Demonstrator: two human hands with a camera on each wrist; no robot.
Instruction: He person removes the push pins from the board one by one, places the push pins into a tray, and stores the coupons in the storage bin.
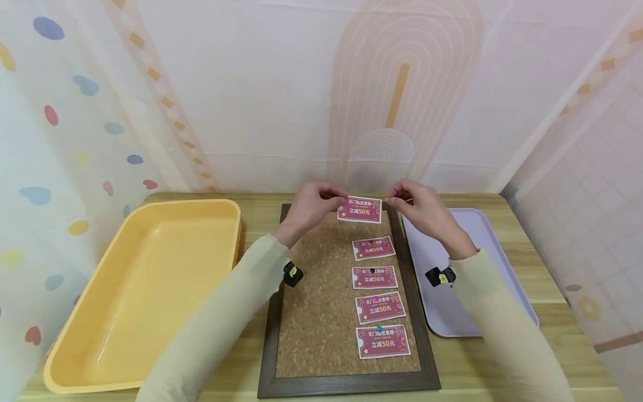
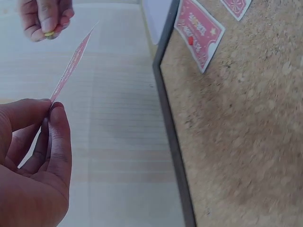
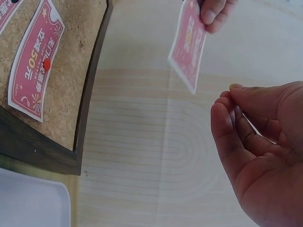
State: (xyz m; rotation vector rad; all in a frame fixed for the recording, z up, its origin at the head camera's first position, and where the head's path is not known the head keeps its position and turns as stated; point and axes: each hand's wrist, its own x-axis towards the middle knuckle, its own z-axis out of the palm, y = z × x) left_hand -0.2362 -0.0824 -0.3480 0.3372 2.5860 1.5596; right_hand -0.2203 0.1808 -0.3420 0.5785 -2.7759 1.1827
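Observation:
My left hand (image 1: 312,207) pinches the left edge of a red-pink paper coupon (image 1: 360,211), held up over the far end of a cork board (image 1: 316,312). Off the coupon's right side, my right hand (image 1: 424,209) holds a small yellow push pin (image 2: 49,33) between thumb and fingertips. Only a bit of the pin shows; the fingers hide the rest. In the right wrist view a gap separates those fingertips from the coupon. Several matching coupons run down the board's right side, the farthest one (image 1: 374,249) bearing a red push pin (image 3: 47,64).
A deep yellow tray (image 1: 233,215) stands left of the board on the wooden table (image 1: 557,335). To the right lies a flat lilac tray (image 1: 492,268), partly under my right arm. The board has a dark wooden frame (image 1: 346,383). A patterned curtain (image 1: 251,100) hangs behind.

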